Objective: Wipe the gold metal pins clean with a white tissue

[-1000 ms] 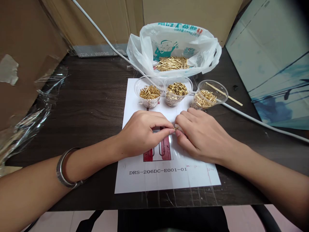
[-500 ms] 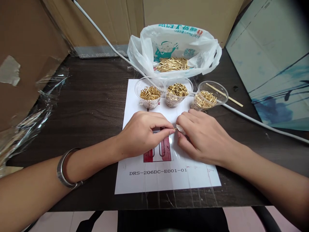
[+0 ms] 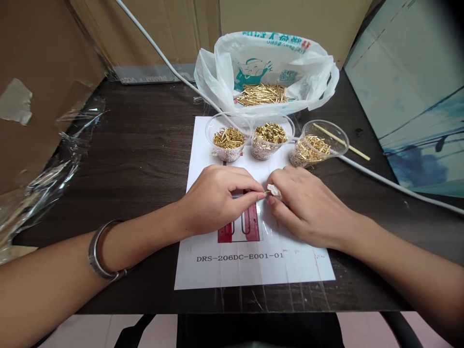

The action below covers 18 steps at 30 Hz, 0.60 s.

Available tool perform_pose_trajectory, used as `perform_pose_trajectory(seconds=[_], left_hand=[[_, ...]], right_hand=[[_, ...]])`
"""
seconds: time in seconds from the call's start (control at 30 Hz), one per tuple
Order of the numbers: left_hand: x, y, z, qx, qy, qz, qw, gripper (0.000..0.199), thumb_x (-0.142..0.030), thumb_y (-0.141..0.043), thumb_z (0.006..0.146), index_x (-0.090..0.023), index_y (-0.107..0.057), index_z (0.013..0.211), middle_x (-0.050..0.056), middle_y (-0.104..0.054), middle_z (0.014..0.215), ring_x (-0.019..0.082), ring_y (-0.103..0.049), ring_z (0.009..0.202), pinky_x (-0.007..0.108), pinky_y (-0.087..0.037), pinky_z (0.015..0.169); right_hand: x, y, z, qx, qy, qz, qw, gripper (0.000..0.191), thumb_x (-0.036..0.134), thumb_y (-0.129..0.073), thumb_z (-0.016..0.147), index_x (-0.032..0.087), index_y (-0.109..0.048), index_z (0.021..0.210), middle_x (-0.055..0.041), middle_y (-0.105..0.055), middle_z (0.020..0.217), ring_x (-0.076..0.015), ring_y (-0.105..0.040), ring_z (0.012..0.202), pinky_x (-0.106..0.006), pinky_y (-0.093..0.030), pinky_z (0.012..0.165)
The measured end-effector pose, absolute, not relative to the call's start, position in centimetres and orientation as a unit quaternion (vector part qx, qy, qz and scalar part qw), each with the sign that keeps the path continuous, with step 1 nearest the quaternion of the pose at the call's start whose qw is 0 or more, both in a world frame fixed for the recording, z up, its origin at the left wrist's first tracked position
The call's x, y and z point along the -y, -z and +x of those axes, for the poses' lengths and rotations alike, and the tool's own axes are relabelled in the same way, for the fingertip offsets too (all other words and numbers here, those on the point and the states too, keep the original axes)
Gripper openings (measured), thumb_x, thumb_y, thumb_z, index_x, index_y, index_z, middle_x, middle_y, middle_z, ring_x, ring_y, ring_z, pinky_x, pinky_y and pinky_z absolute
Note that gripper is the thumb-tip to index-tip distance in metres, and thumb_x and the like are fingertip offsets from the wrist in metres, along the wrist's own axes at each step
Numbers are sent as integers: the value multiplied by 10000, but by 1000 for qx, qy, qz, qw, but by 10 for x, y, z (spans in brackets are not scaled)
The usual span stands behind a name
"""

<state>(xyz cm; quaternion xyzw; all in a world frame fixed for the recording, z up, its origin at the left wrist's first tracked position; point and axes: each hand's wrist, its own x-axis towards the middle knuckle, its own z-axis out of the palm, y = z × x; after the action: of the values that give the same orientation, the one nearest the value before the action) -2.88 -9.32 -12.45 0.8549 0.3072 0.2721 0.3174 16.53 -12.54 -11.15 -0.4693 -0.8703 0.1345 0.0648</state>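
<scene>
The dark table is hemmed in by cardboard along its left and far edges and a painted panel on its right. Loose clear film lies along the left edge. Near the far edge sits an open plastic bag of gold rods. A white cable crosses before the bag and behind the clear cups toward the right edge. The left cup and middle cup stand at the sheet's far edge; the right cup is by its far right corner, near a thin stick.

Over the sheet's middle, hiding part of its drawing, the left hand pinches a tiny gold piece between thumb and forefinger. The right hand is curled just beside it, a white scrap at its forefinger; its grip is unclear.
</scene>
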Motion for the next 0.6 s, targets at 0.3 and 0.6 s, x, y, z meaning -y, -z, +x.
perform_pose_trajectory(seconds=[0.3, 0.6], left_hand=[[95, 125, -30, -300, -282, 855, 315, 125, -167, -619, 832, -136, -740, 821, 22, -703, 778, 107, -614, 720, 233, -469, 675], [93, 124, -29, -302, -272, 859, 312, 129, -167, -619, 834, -130, -740, 813, 22, -702, 769, 108, -612, 718, 232, -460, 661]], right_hand=[[124, 119, 165, 873, -131, -459, 101, 324, 336, -242, 957, 171, -444, 765, -21, -468, 718, -160, -373, 654, -328, -257, 661], [123, 121, 163, 870, -141, -457, 120, 275, 297, -278, 943, 176, -417, 738, -12, -457, 698, -151, -373, 639, -322, -255, 658]])
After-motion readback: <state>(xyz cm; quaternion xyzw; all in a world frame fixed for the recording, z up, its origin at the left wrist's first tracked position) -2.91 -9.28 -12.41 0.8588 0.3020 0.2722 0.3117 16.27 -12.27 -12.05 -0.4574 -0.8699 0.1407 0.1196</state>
